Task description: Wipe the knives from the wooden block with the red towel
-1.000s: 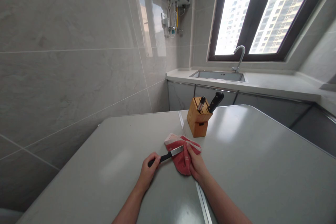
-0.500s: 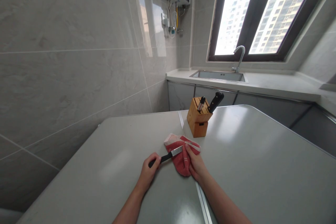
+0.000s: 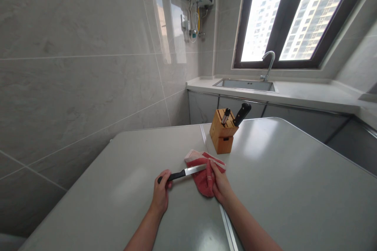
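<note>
Grey tiled walls [image 3: 88, 27] stand around a light-coloured table [image 3: 126, 188], and behind it one can see a white counter [image 3: 312, 90] with a metal sink [image 3: 247, 84], a curved faucet [image 3: 269, 62] and a window [image 3: 257, 19] with dark frame. Above the table, a knife [image 3: 182, 173] is held between the two hands, with its blade pointing to the right. The left hand [image 3: 161, 190] is closed around the black handle, near its rear end. The right hand [image 3: 220, 183] is closed on a red and white cloth [image 3: 203, 184], gathered in folds, and the front end of the blade goes into these folds, so its tip is hidden. Just beyond the cloth, but apart from it, a wooden knife block [image 3: 224, 137] stands upright on the table. Two handles come out from its top: a big black handle [image 3: 242, 113] at the right side, and a smaller handle [image 3: 226, 115], black and silver, nearer to the middle.
</note>
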{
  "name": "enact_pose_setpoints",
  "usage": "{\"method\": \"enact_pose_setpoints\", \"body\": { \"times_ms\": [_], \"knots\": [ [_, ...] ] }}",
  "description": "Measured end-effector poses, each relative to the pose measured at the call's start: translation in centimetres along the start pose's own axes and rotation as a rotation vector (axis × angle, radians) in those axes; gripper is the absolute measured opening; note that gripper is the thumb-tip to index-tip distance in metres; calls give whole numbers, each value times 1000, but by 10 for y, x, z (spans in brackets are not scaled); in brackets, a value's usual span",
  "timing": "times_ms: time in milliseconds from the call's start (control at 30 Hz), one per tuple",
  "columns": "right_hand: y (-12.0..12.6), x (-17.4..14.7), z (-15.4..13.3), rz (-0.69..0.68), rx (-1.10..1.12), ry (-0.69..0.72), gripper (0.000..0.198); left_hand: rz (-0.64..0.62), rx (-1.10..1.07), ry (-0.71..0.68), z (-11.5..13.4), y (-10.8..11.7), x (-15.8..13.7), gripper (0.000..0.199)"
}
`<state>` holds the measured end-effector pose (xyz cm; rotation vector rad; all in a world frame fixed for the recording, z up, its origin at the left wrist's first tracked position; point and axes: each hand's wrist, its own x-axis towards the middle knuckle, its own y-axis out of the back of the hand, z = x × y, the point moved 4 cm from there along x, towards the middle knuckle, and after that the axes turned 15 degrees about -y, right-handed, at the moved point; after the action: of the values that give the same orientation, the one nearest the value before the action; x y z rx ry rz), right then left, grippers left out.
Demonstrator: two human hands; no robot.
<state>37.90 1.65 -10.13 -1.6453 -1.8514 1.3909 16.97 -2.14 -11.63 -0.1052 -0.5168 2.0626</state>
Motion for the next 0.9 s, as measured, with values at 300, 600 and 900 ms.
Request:
{"method": "enact_pose_setpoints", "body": {
  "times_ms": [300, 600, 900],
  "knots": [
    [7, 3, 2, 82, 36, 2, 39, 111, -227, 32, -1, 2, 7, 27],
    [6, 3, 6, 36, -90, 9, 39, -71, 0, -10, 5, -3, 1, 32],
    [7, 5, 7, 15, -154, 22, 44, -609, 492, -270, 12, -23, -9, 36]
  ]
}}
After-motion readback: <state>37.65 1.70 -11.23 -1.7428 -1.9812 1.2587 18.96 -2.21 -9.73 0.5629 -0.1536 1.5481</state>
